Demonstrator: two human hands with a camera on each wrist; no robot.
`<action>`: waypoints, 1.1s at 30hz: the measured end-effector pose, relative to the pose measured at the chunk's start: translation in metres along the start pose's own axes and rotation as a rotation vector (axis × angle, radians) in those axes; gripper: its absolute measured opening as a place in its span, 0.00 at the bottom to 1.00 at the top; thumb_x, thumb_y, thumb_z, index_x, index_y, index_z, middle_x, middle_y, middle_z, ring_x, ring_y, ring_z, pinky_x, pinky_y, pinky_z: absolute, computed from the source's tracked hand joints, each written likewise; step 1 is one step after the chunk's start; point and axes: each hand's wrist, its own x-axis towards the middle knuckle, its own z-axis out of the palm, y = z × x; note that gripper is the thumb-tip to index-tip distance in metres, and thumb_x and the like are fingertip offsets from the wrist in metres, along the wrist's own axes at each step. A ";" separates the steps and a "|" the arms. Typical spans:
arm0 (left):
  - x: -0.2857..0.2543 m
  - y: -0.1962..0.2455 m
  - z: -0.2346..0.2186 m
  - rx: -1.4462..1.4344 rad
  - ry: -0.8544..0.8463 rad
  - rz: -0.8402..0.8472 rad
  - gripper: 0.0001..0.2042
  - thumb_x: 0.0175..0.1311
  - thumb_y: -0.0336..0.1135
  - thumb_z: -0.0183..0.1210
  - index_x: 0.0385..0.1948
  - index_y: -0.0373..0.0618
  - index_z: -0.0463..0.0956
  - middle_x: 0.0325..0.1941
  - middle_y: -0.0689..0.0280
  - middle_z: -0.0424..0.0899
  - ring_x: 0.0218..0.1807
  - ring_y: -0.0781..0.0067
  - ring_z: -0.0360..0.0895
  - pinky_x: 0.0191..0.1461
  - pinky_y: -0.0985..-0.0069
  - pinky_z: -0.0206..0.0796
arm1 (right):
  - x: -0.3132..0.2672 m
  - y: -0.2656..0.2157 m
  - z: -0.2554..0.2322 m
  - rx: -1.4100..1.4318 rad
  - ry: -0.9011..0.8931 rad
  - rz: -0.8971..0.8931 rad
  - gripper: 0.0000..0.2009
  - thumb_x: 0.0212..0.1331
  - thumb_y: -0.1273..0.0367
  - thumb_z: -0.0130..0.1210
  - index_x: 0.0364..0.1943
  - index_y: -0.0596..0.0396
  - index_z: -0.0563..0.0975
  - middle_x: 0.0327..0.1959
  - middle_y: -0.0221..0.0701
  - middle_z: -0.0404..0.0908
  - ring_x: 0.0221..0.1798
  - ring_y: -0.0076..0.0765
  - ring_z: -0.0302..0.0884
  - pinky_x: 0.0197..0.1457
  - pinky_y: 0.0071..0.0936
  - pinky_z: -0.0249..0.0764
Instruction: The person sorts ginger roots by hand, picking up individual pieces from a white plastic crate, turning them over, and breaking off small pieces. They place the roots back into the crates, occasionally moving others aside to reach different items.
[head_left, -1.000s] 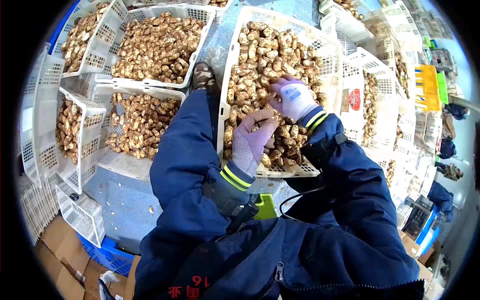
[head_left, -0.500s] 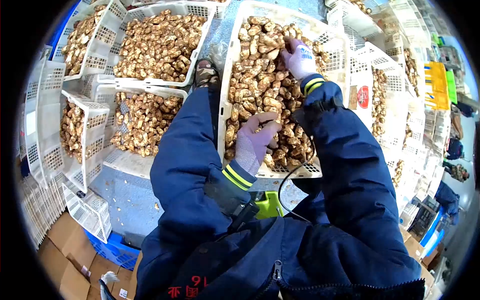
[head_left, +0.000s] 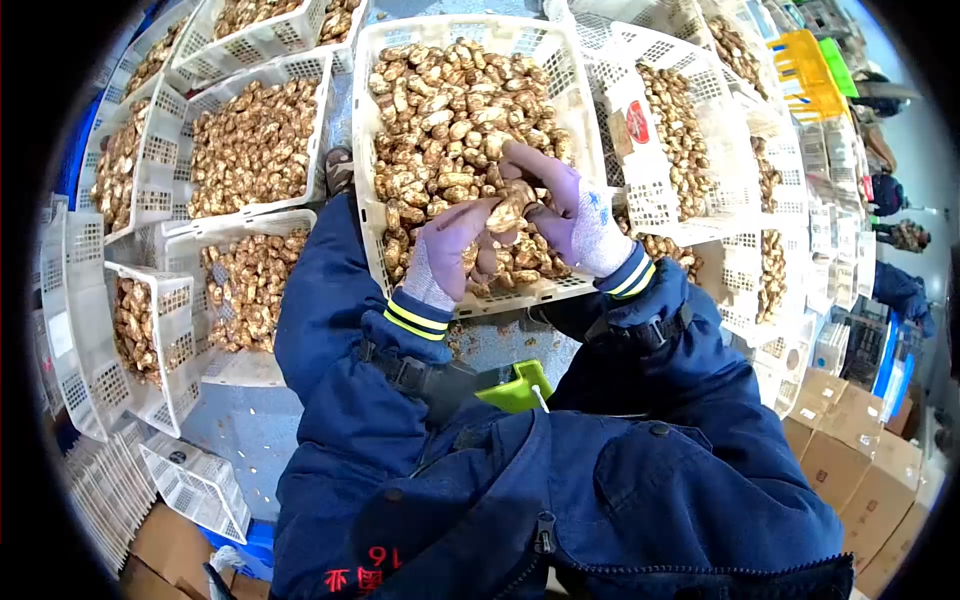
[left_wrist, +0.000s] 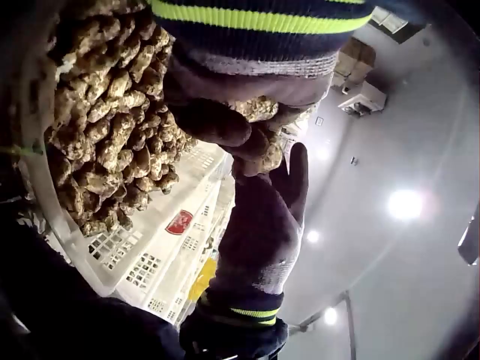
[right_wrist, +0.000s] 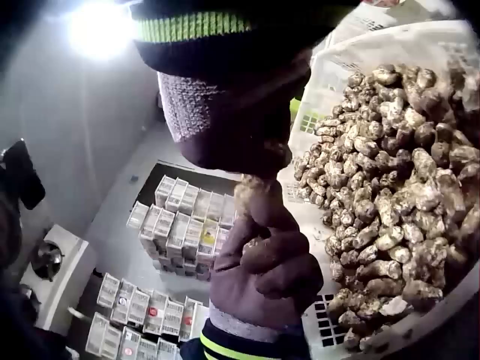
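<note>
Fingers point(head_left: 545, 172) meet right now, over the near half of the load, and there's one knobbly brown-and-white piece point(head_left: 507, 214) caught between the two hands! The left hand point(head_left: 450, 245) grips from its side, knuckles curled, while the right hand point(head_left: 578, 220) pinches from the other with thumb and bent forefinger; what its remaining fingers hold, I can't tell. Half a second ago that right hand was reaching to the far side of the pile; now it's back beside the left, so reaching seems to have given way to handling a single piece. Below them spreads the heap point(head_left: 450, 120), jumbled deep inside the white crate point(head_left: 572, 95), its slatted walls rising around the work and limiting any sideways reach. Right alongside, a crate with a red label point(head_left: 637, 123) crowds that flank; a shoe point(head_left: 340, 170) sits tight to the opposite one, with another loaded crate point(head_left: 325, 120) just past it. Nearer the body, a bright green object point(head_left: 518, 388) shows between the sleeves point(head_left: 690, 350), and cardboard boxes point(head_left: 855, 450) are stacked well out on the right. The gloves hide part of the held piece.
</note>
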 end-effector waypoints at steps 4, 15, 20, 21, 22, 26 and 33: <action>0.000 0.002 0.013 -0.550 -0.067 -0.413 0.18 0.68 0.36 0.50 0.54 0.35 0.70 0.44 0.58 0.82 0.26 0.78 0.77 0.25 0.84 0.67 | -0.017 -0.004 -0.009 -0.126 0.027 0.072 0.34 0.39 0.87 0.48 0.61 0.56 0.68 0.54 0.41 0.76 0.59 0.45 0.71 0.63 0.35 0.65; 0.009 -0.009 0.032 -0.243 0.228 -0.405 0.20 0.55 0.28 0.61 0.52 0.37 0.74 0.32 0.64 0.81 0.21 0.82 0.68 0.24 0.83 0.62 | -0.018 0.024 -0.019 0.346 -0.130 0.463 0.24 0.56 0.67 0.56 0.58 0.59 0.71 0.50 0.37 0.77 0.49 0.29 0.74 0.52 0.24 0.71; 0.008 -0.006 0.031 -0.128 0.135 -0.382 0.19 0.60 0.37 0.60 0.50 0.35 0.74 0.38 0.63 0.82 0.31 0.80 0.75 0.35 0.82 0.69 | -0.018 0.026 -0.015 0.338 -0.127 0.573 0.19 0.60 0.69 0.54 0.55 0.59 0.73 0.50 0.29 0.77 0.52 0.22 0.71 0.56 0.22 0.67; 0.010 0.005 0.027 -0.200 0.091 -0.499 0.20 0.60 0.40 0.60 0.49 0.34 0.74 0.41 0.62 0.82 0.36 0.78 0.78 0.40 0.81 0.71 | -0.017 0.026 -0.016 0.341 -0.140 0.517 0.19 0.59 0.70 0.53 0.55 0.59 0.74 0.51 0.30 0.77 0.53 0.23 0.71 0.57 0.22 0.67; 0.009 0.012 0.022 -0.327 0.013 -0.594 0.24 0.63 0.48 0.57 0.50 0.35 0.74 0.39 0.62 0.82 0.32 0.81 0.76 0.34 0.82 0.70 | -0.017 0.027 -0.016 0.344 -0.153 0.463 0.19 0.59 0.71 0.53 0.55 0.59 0.74 0.52 0.31 0.77 0.54 0.24 0.71 0.58 0.22 0.67; 0.006 0.017 0.021 -0.360 -0.161 -0.575 0.16 0.68 0.44 0.52 0.45 0.39 0.75 0.32 0.68 0.81 0.27 0.85 0.72 0.25 0.87 0.65 | -0.019 0.029 -0.012 0.557 -0.139 0.377 0.21 0.54 0.76 0.50 0.55 0.59 0.74 0.52 0.31 0.77 0.48 0.25 0.73 0.53 0.23 0.69; 0.004 -0.011 0.021 -0.438 -0.003 -0.631 0.13 0.65 0.40 0.55 0.44 0.42 0.74 0.30 0.66 0.80 0.20 0.84 0.69 0.19 0.86 0.59 | -0.016 0.057 -0.012 0.383 0.081 0.293 0.19 0.58 0.76 0.48 0.56 0.57 0.73 0.50 0.33 0.79 0.47 0.25 0.76 0.50 0.22 0.73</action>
